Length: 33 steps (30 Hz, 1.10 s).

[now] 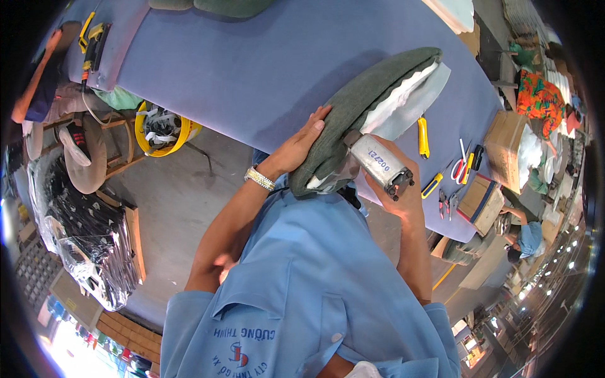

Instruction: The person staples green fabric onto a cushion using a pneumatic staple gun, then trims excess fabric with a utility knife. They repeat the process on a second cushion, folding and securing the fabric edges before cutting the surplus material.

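Right hand [412, 196]: wrapped around a silver staple gun [377, 159]
Left hand [299, 147]: fingers extended, resting on green cushion [368, 94]
Writing: dark digits on gun; lettering on shirt [315, 252] below both hands

A blue-covered bench [208, 69] spreads over a smooth grey floor [189, 167], with a low wooden frame [126, 166] standing off to the left. Strong white light [75, 349] floods the lower left corner — nearly washed out — while small bright lamps [528, 288] dot the dimmer right side, beyond a yellow stripe [445, 276].
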Available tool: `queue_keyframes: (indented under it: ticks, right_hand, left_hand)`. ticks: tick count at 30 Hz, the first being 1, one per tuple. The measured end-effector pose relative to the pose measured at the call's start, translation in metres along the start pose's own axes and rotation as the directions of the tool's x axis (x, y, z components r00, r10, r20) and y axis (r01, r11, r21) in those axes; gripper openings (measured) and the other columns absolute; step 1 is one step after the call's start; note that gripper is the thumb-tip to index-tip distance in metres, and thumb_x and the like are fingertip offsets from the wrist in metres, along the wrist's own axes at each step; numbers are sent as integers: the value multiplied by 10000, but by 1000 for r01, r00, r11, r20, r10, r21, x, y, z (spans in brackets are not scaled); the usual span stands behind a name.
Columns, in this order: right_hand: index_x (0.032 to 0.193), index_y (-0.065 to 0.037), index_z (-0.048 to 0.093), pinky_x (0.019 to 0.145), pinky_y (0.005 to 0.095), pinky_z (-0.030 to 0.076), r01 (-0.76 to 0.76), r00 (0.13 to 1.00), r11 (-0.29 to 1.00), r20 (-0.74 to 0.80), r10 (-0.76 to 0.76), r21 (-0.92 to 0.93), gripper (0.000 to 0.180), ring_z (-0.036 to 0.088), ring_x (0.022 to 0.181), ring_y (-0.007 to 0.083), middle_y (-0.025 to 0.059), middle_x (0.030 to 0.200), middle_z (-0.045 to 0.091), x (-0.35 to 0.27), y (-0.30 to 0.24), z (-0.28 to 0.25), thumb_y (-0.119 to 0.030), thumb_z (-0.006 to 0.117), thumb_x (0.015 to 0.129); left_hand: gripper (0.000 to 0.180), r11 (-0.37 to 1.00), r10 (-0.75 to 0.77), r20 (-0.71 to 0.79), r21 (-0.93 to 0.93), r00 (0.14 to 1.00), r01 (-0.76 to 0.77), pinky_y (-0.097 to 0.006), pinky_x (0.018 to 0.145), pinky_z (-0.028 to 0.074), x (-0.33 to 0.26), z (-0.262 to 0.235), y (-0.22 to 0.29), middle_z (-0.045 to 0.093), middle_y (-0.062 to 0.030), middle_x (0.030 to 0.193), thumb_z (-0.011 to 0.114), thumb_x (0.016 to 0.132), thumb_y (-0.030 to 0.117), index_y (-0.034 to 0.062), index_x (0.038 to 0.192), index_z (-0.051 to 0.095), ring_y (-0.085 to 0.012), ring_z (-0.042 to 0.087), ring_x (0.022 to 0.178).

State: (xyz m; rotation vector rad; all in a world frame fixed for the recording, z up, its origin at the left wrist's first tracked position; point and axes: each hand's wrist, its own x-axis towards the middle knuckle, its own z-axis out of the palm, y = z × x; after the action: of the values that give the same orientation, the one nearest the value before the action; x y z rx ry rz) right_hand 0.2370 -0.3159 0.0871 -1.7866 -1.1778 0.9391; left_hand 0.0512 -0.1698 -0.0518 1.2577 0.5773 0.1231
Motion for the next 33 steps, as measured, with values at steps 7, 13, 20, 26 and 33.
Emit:
queue_keyframes:
  ticks: [7, 13, 20, 26, 33]
  right_hand:
    - [1355, -46, 667, 900, 316, 553, -82, 996, 996, -32, 83, 22, 632, 726, 988, 173, 125, 1144, 758, -15, 9, -6, -28, 806, 739]
    - [1333, -42, 663, 909, 322, 556, -162, 985, 986, -60, 163, 27, 606, 735, 1018, 199, 131, 1178, 747, -17, -4, -2, -20, 796, 743]
    - [1341, -31, 641, 938, 323, 541, -111, 993, 989, 56, 106, 97, 631, 729, 1043, 223, 143, 1182, 736, -1, -3, -16, -3, 771, 724]
    - [1354, -3, 642, 937, 324, 538, -79, 996, 991, 59, 73, 108, 678, 722, 1047, 224, 162, 1174, 734, -3, 8, -17, -277, 858, 773]
    - [1404, 18, 614, 862, 329, 552, -186, 977, 922, -32, 209, 339, 1258, 724, 1018, 253, 195, 1179, 726, -27, 17, 5, -1003, 553, 672]
  left_hand:
    - [707, 993, -15, 45, 115, 999, 10, -473, 1303, 80, 3, -1, 13, 58, -149, 1758, 252, 1101, 615, 218, 1683, 194, -319, 1, 1622]
    - [674, 971, 5, 33, 240, 999, -12, -443, 1304, 76, 3, 7, 22, 83, -169, 1753, 289, 1132, 498, 120, 1679, 180, -318, 25, 1621]
    - [731, 930, 149, 49, 333, 988, -156, -527, 1283, 136, -14, 17, 44, 106, -252, 1727, 385, 1110, 469, 54, 1666, 155, -407, 57, 1610]
    - [865, 797, 115, 18, 596, 993, -103, -448, 1261, 259, -22, 29, 69, 174, -304, 1693, 605, 1016, 268, -18, 1650, 92, -424, 201, 1577]
    - [888, 674, 53, -129, 737, 990, 60, -444, 1128, 475, -27, 45, 78, 304, -306, 1644, 676, 954, 260, -50, 1620, 178, -436, 373, 1503]
